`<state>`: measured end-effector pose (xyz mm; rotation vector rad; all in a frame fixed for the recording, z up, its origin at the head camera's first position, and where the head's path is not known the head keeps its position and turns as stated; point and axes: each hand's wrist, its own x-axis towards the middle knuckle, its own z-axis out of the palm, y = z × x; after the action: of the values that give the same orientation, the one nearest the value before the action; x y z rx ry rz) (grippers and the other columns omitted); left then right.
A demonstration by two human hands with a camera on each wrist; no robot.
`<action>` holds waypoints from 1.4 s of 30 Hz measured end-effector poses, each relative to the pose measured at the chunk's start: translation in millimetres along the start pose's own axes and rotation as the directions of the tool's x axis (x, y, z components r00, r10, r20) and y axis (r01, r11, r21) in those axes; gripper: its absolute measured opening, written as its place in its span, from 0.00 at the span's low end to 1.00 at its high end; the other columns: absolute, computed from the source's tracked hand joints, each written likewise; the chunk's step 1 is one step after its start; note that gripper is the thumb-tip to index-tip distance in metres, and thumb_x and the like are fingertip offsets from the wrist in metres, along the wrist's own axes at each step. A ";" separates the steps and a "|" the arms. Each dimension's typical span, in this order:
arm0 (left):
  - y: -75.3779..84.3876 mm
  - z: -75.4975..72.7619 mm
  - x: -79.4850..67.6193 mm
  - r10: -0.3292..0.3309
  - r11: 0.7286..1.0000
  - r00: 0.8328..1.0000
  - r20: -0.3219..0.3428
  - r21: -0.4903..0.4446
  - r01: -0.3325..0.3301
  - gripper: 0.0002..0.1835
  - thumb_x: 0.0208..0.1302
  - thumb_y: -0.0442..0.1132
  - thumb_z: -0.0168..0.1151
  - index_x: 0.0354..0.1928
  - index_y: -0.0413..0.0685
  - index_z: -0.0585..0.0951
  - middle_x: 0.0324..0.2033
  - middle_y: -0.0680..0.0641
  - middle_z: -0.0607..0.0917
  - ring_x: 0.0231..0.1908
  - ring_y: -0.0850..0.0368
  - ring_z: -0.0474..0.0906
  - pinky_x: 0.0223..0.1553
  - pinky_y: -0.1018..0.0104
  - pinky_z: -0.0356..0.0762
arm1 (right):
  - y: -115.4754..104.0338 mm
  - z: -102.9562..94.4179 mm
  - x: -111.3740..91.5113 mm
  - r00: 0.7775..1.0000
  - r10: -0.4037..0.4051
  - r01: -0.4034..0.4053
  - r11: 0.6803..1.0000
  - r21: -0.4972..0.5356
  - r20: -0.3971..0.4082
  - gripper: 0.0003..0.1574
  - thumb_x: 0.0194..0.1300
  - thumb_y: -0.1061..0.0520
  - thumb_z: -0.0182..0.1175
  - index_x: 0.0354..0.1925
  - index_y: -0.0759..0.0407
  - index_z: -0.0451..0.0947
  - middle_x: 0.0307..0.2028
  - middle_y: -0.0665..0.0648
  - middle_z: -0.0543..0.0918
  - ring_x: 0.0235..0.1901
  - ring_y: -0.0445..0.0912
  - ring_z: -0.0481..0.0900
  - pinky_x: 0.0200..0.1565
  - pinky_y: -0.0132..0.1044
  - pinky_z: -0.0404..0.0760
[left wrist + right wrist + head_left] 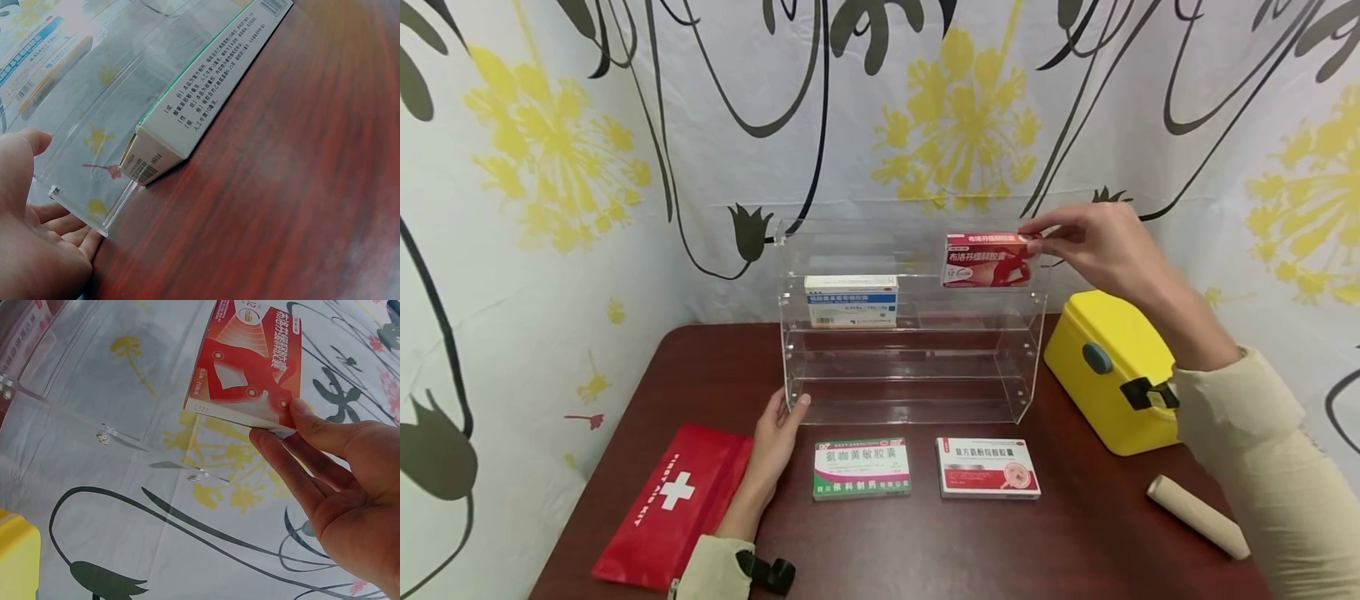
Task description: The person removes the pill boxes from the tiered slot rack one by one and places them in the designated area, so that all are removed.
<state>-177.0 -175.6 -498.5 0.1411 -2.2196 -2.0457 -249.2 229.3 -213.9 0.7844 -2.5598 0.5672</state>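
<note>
My right hand (1108, 250) pinches a red medicine box (987, 262) by its right end, thumb in front and fingers behind. This box is held up at the upper right of a clear tiered acrylic rack (910, 412). At the rack's lower left, my left hand (775, 442) grips the side panel (78, 181), thumb on one side and fingers on the other. A white-and-blue medicine box (852, 302) stands on an upper tier at the left. Before the rack, a green-and-white medicine box (861, 469) and a red-and-white medicine box (988, 468) lie on the table.
A red first aid pouch (673, 508) lies left of the left forearm. Beside the rack on the right stands a yellow case (1108, 375) with a dark latch. A cardboard-coloured tube (1198, 517) lies near the right sleeve. Patterned cloth (955, 125) hangs behind the table.
</note>
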 end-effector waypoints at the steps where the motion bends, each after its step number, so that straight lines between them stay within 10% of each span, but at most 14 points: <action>1: 0.3 -0.3 0.0 -0.001 1.000 1.000 0.003 0.000 0.001 0.38 0.68 0.58 0.60 0.71 0.46 0.63 0.67 0.42 0.68 0.68 0.50 0.63 0.66 0.53 0.61 | -1.2 -0.7 -2.0 1.000 -0.009 0.009 1.000 0.002 -0.002 0.16 0.62 0.60 0.68 0.50 0.54 0.86 0.41 0.55 0.87 0.35 0.45 0.86 0.32 0.17 0.75; 18: 4.1 -3.0 4.8 -0.010 1.000 1.000 0.007 0.024 0.010 0.39 0.66 0.61 0.59 0.72 0.48 0.63 0.68 0.43 0.68 0.68 0.51 0.62 0.67 0.55 0.61 | -7.1 37.4 -101.6 0.986 -0.152 0.142 0.979 0.144 0.063 0.23 0.51 0.70 0.73 0.45 0.51 0.86 0.36 0.41 0.84 0.29 0.34 0.78 0.27 0.22 0.73; 42: 0.2 -2.0 4.4 -0.021 1.000 1.000 0.012 0.021 0.021 0.40 0.66 0.61 0.59 0.72 0.47 0.63 0.68 0.43 0.68 0.67 0.52 0.63 0.67 0.56 0.61 | 1.2 118.6 -239.5 0.946 -0.159 -0.022 0.837 0.546 0.282 0.20 0.59 0.69 0.67 0.47 0.52 0.85 0.40 0.49 0.86 0.37 0.43 0.83 0.40 0.26 0.79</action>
<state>-181.0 -178.1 -498.0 0.1548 -2.2574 -2.0400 -97.7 276.3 -429.0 1.2415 -2.6583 1.2761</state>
